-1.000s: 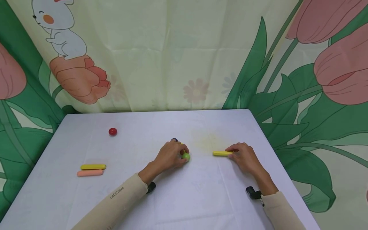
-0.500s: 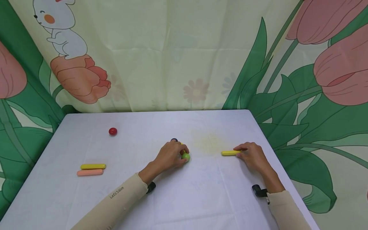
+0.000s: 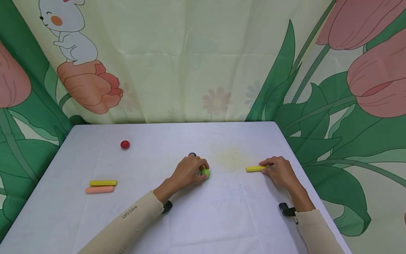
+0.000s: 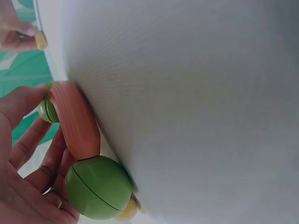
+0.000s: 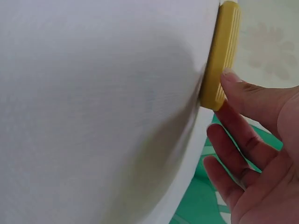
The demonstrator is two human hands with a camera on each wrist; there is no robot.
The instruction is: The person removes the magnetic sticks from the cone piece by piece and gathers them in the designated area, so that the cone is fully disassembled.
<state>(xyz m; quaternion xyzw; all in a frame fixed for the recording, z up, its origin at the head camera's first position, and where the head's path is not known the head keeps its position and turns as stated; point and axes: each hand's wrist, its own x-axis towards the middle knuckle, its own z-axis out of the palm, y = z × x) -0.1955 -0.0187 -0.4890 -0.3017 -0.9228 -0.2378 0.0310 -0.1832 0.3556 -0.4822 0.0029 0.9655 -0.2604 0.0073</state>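
My left hand (image 3: 190, 171) rests on the white table (image 3: 222, 218) near its middle, fingers curled round a small toy. In the left wrist view that toy is an orange stick (image 4: 74, 121) with a green ball (image 4: 98, 186) at one end and a second green ball (image 4: 46, 109) at the other. A yellow piece (image 4: 127, 212) lies under the near ball. My right hand (image 3: 279, 171) lies to the right. One fingertip (image 5: 231, 79) touches the end of a yellow stick (image 5: 222, 51) lying flat (image 3: 255, 169); the other fingers hang relaxed.
A red ball (image 3: 125, 144) sits at the far left. A yellow stick (image 3: 103, 183) and an orange stick (image 3: 99, 189) lie side by side at the front left. A small blue thing (image 3: 192, 154) peeks from behind my left hand. A printed curtain hangs behind.
My right hand has slid to the right, and the yellow stick has moved that way with it. My left hand has stayed where it was.
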